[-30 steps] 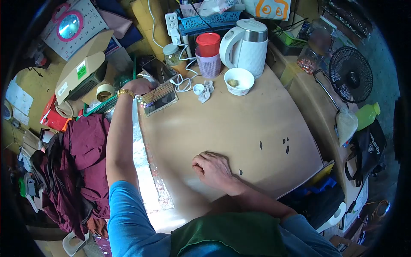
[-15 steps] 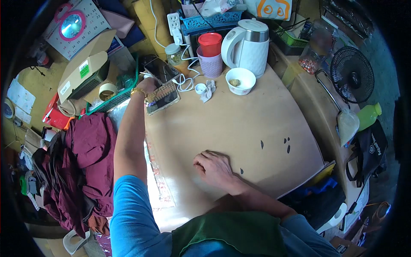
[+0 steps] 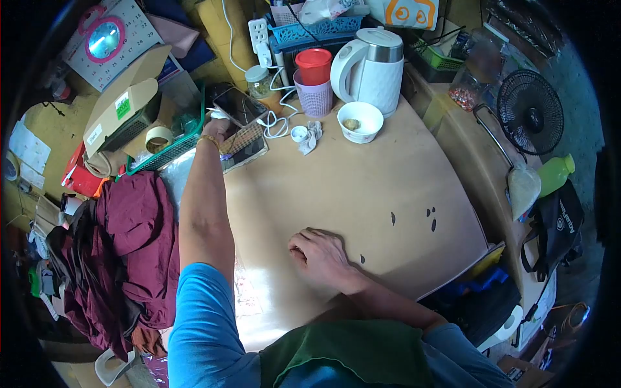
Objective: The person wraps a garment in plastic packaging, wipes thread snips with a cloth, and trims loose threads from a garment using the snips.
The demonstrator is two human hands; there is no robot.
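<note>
upper left, one white item [image 3: 220,114] is at the left grip [image 3: 215,129], hold unclear, one dark slab [image 3: 240,105] nearby; lower middle, right grip [image 3: 321,254] curls loosely, contents hidden.

A smooth, matt brown tabletop [image 3: 336,187] looks papery, with a glossy sheen at near left. At far left, a patterned panel [image 3: 244,137] appears rough and woven. Far centre, a white kettle [image 3: 381,87] has a shiny metal rim, beside a glossy bowl [image 3: 359,135]. Left, maroon cloth [image 3: 139,216] looks matt and wrinkled.
</note>
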